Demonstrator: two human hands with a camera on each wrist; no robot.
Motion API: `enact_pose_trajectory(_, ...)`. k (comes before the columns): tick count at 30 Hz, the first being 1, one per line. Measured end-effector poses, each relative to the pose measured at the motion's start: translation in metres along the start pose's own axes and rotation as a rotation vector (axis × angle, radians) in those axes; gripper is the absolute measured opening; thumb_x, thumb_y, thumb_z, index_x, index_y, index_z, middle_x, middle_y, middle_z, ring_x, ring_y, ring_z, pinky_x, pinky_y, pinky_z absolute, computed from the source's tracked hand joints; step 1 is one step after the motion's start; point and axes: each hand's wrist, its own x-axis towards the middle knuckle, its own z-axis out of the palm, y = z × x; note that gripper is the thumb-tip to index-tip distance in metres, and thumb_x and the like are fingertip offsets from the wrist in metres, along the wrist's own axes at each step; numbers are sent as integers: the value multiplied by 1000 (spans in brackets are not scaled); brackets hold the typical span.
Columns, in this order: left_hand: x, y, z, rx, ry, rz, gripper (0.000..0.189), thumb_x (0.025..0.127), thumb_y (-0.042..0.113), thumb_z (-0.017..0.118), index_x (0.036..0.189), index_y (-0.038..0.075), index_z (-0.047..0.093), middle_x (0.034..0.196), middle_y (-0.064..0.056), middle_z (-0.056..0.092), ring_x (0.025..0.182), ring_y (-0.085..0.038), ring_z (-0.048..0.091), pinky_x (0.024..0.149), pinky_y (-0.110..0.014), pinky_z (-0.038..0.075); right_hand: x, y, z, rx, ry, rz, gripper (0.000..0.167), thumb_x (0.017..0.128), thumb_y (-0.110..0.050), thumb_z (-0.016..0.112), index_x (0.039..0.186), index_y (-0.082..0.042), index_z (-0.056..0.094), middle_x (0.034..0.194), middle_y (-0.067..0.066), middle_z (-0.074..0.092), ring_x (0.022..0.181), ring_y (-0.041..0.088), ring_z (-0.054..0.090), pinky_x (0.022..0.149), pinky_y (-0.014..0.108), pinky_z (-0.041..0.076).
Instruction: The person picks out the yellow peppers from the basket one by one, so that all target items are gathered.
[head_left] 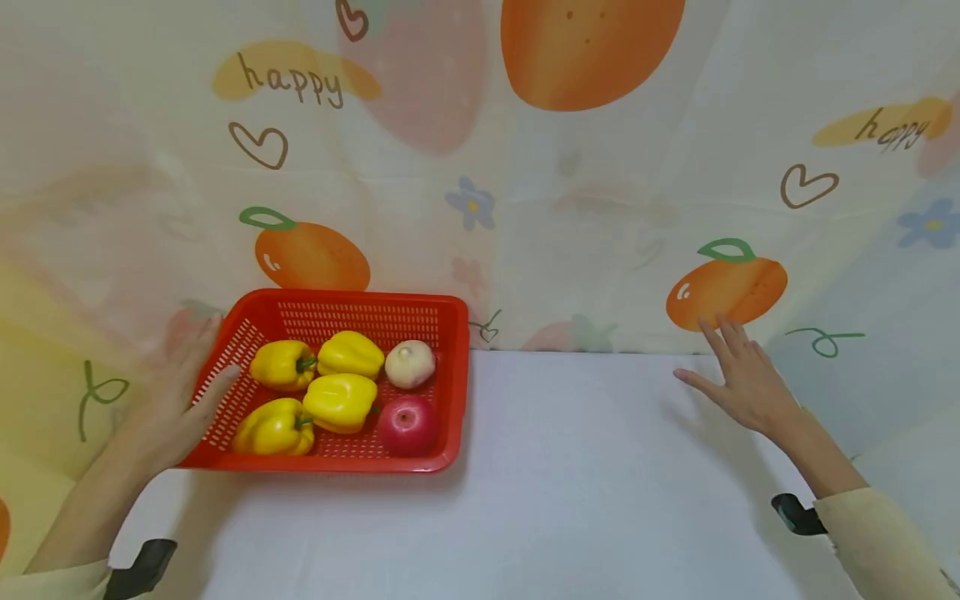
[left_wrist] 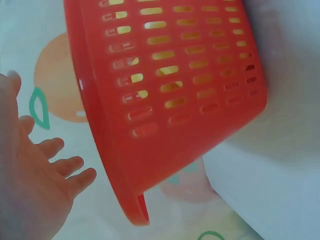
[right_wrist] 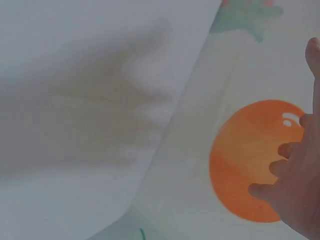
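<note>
A red plastic basket with slotted walls stands on the white table at the left. Inside it lie several yellow bell peppers, a pale garlic bulb and a dark pink apple. My left hand is beside the basket's left end, fingers straight and thumb spread, overlapping the rim in the head view. In the left wrist view a gap shows between its fingers and the basket wall. Far to the right, my right hand hovers over the table's back edge, fingers spread, holding nothing.
The white table extends to the right of the basket and in front of it. A cloth backdrop printed with oranges, hearts and "happy" hangs behind the table. Dark bands sit at both wrists, by the pale sleeves.
</note>
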Motion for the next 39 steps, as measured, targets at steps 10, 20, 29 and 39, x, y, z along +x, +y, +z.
enact_pose_trajectory(10, -9, -16, -5, -125, 170, 50, 55, 101, 11, 51, 153, 11, 33, 158, -16, 26, 148, -29, 16, 118, -48, 8, 5, -37, -10, 14, 16, -24, 91, 92, -52, 60, 156, -5, 16, 156, 31, 13, 143, 50, 10, 105, 72, 17)
enact_pose_trajectory(20, -27, -30, -3, -43, 155, -233, 64, 102, 21, 48, 156, 7, 18, 141, -39, 36, 107, -66, 45, 79, -77, 35, 17, -67, -5, 26, 39, -113, 89, 90, -48, 66, 157, -12, 20, 159, 22, 18, 142, 47, 20, 106, 68, 24)
enact_pose_trajectory(29, -35, -47, 9, -66, 182, -303, 59, 102, 23, 49, 155, 7, 26, 135, -35, 47, 104, -44, 58, 59, -4, 33, 27, -90, 2, 62, 31, -152, 87, 90, -46, 66, 156, -10, 23, 160, 18, 17, 144, 43, 20, 107, 65, 25)
enact_pose_trajectory(39, -36, -53, 15, -286, 151, -361, 62, 103, 25, 49, 155, 6, 22, 129, -42, 44, 81, 16, 43, 59, -6, 43, 36, -111, 12, 115, 10, -181, 86, 89, -49, 66, 155, -11, 26, 158, 15, 28, 146, 37, 20, 114, 58, 18)
